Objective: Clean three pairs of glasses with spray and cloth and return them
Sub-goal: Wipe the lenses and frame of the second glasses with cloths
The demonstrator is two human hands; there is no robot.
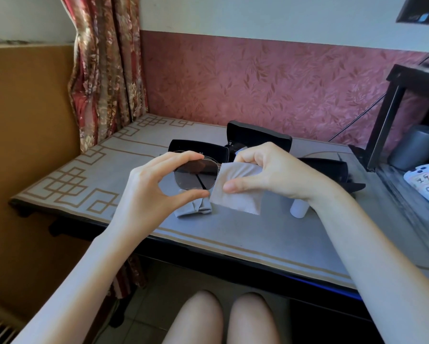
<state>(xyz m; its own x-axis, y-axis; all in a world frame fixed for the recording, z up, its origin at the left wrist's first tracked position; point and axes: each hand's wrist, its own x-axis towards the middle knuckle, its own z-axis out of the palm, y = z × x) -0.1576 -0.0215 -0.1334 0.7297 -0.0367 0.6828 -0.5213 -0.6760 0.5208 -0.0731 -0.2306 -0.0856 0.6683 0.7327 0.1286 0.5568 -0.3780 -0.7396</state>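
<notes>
While the person sits with knees just under the counter (233, 234) edge, both hands are raised over it, working on one pair of tinted glasses (196, 173). The left hand (151, 184) has its grip pinching the frame's outer end, forefinger on the top rim and thumb beneath the lens. The right hand (265, 172) has its grip pressed together on a pale cleaning cloth (235, 194), folded over the other lens, so this looks like the wiping step on that pair. Below the hands a folded grey cloth (193, 207) lies on the counter, and a small white cylinder (299, 208), likely the spray, stands half hidden behind the right wrist. Farther back sit three black cases (258, 139), at least the rear one open. Next, I judge, the cloth needs to cross to the lens nearer the left hand, with that hand shifting its pinch clear, before the pair returns to a case.
</notes>
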